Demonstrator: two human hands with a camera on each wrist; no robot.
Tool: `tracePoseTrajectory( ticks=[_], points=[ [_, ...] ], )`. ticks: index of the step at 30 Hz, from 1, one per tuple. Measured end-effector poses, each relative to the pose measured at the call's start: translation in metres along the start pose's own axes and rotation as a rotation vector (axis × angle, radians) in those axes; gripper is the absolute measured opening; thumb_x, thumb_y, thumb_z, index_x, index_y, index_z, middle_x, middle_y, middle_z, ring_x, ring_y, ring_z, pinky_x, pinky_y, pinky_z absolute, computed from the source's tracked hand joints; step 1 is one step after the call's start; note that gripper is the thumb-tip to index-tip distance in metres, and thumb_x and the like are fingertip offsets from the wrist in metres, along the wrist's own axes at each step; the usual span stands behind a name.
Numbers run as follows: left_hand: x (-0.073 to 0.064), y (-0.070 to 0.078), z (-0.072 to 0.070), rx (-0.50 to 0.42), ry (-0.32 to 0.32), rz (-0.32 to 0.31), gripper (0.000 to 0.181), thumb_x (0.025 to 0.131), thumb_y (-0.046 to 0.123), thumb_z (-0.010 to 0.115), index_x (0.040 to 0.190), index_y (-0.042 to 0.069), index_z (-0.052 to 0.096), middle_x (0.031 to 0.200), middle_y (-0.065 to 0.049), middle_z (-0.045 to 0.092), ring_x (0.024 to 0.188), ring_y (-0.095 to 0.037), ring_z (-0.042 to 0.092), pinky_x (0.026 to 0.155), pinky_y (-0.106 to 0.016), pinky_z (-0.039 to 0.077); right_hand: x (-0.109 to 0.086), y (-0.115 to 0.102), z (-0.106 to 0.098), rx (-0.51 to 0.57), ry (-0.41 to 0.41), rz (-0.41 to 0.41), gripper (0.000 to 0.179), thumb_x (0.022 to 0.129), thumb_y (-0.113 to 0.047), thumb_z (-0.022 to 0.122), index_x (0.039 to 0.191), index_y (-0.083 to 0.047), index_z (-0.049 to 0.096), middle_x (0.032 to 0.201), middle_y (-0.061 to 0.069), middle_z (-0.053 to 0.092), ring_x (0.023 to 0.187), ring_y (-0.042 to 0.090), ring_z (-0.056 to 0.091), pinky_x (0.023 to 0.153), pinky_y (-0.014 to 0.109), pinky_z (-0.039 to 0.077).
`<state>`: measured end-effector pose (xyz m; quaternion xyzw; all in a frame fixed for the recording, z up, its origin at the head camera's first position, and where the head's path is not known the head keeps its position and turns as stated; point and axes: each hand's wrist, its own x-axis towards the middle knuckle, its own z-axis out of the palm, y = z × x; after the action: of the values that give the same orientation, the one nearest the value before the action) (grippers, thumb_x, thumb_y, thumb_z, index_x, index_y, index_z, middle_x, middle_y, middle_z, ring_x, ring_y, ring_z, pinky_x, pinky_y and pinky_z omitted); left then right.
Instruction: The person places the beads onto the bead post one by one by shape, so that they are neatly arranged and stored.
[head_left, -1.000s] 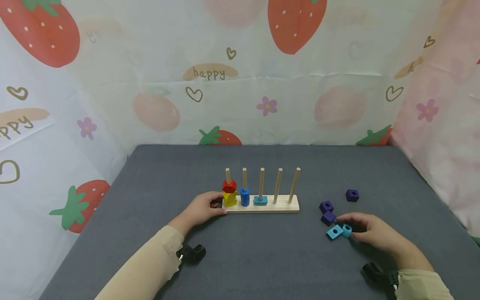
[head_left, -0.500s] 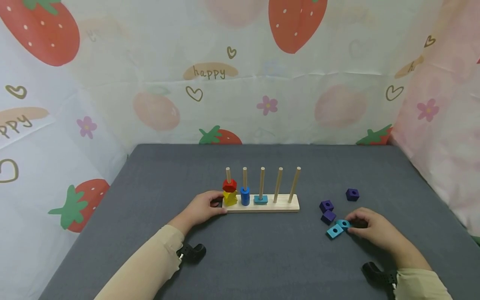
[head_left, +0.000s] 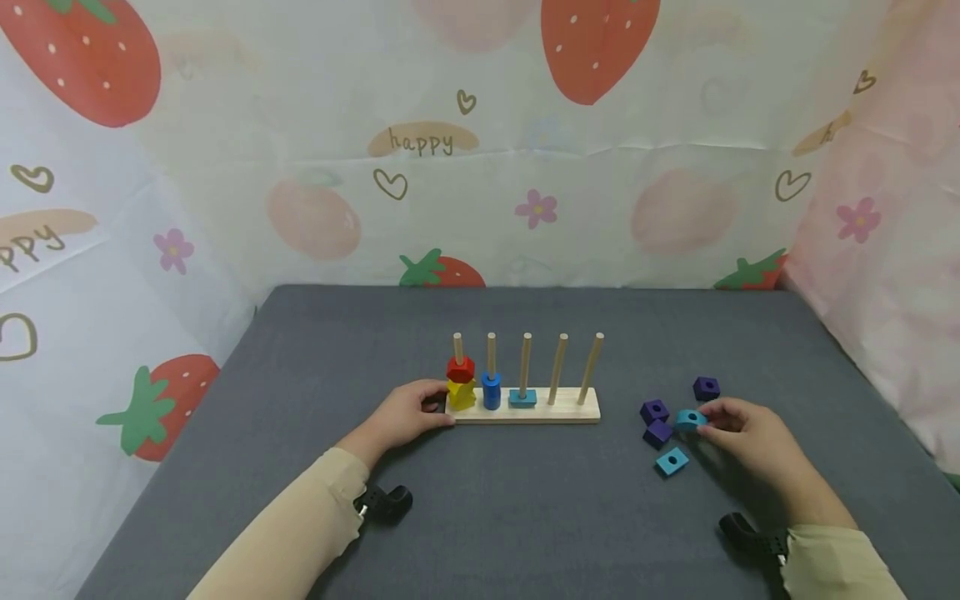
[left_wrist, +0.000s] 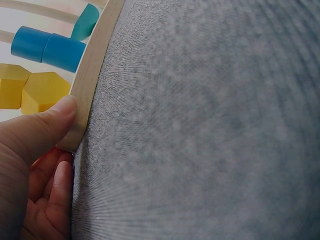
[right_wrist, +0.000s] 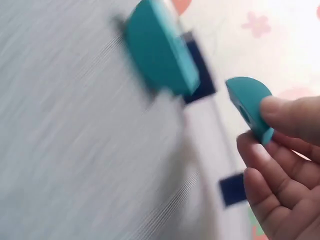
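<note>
My left hand (head_left: 401,418) grips the left end of a wooden peg board (head_left: 558,414), its thumb along the front edge in the left wrist view. Yellow blocks (head_left: 461,397) with a red one (head_left: 460,370) above sit on the leftmost peg. The second peg bears blue cylinders (head_left: 491,393), the third a flat teal half-round block (head_left: 522,399). To the right of the board, my right hand (head_left: 761,450) pinches another teal half-round block (right_wrist: 248,93) between thumb and fingers, above the cloth. A similar teal block (head_left: 672,462) lies below it on the cloth.
Two purple blocks (head_left: 657,433) lie together left of the right hand, and a third purple block (head_left: 706,388) lies farther back. The two rightmost pegs (head_left: 592,367) are bare. A patterned curtain (head_left: 465,217) stands behind the grey table (head_left: 360,333).
My right hand has taken the teal half-round block from beside the other one and moved it up and away toward the back. My left hand stays on the peg board.
</note>
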<state>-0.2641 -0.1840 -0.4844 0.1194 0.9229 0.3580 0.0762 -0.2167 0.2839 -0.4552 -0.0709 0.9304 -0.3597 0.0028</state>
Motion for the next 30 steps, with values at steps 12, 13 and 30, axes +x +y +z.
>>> tracePoseTrajectory(
  ticks=[12,13,30],
  points=[
    [0.002,-0.001,0.002,-0.007,0.012,0.012,0.052,0.076,0.028,0.075,0.123,0.016,0.058,0.123,0.0,0.056,0.11,-0.015,0.053,0.09,-0.03,0.047,0.03,-0.08,-0.009,0.114,0.099,-0.113,0.034,0.086,-0.038,0.061,0.108,-0.013,0.06,0.098,0.004,0.064,0.082,0.009,0.059,0.065,0.024,0.048],
    [0.002,-0.002,0.002,-0.008,0.015,0.013,0.051,0.076,0.028,0.075,0.123,0.016,0.058,0.123,0.0,0.056,0.111,-0.015,0.053,0.09,-0.03,0.047,0.033,-0.087,-0.009,0.125,0.099,-0.131,0.033,0.086,-0.037,0.062,0.108,-0.013,0.06,0.097,0.004,0.064,0.082,0.009,0.059,0.065,0.025,0.048],
    [0.0,-0.001,0.002,-0.015,0.014,0.013,0.052,0.076,0.029,0.074,0.124,0.016,0.058,0.123,-0.001,0.055,0.11,-0.015,0.053,0.09,-0.03,0.047,0.055,-0.152,-0.009,0.219,0.115,-0.203,0.031,0.084,-0.034,0.066,0.103,-0.01,0.062,0.089,0.002,0.064,0.08,0.017,0.06,0.068,0.023,0.047]
  ],
)
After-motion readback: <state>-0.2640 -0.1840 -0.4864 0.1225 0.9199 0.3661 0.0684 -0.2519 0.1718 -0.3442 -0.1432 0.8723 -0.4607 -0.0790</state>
